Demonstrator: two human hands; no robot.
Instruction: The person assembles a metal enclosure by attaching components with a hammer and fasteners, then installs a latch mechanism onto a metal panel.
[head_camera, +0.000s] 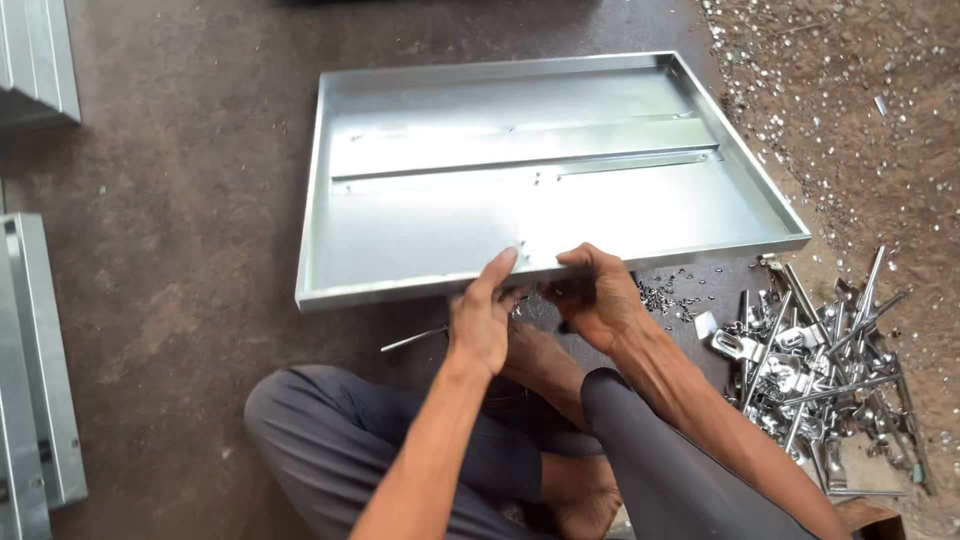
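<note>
A shallow galvanized sheet-metal tray (420, 215) lies on the floor in front of me, with a flat metal strip (520, 145) running across its inside. Both my hands meet at the middle of its near rim. My left hand (482, 318) has its fingers up against the rim. My right hand (592, 295) curls over the rim beside it, fingers closed on the edge. A thin metal rod (412, 340) sticks out to the left from under my left hand; what holds it is hidden. My crossed legs in grey trousers sit below.
A pile of metal brackets and rods (815, 375) lies at the right. Small rivets (665, 298) are scattered near the tray's rim and over the dirt at upper right. Folded metal panels (40, 370) lie along the left edge.
</note>
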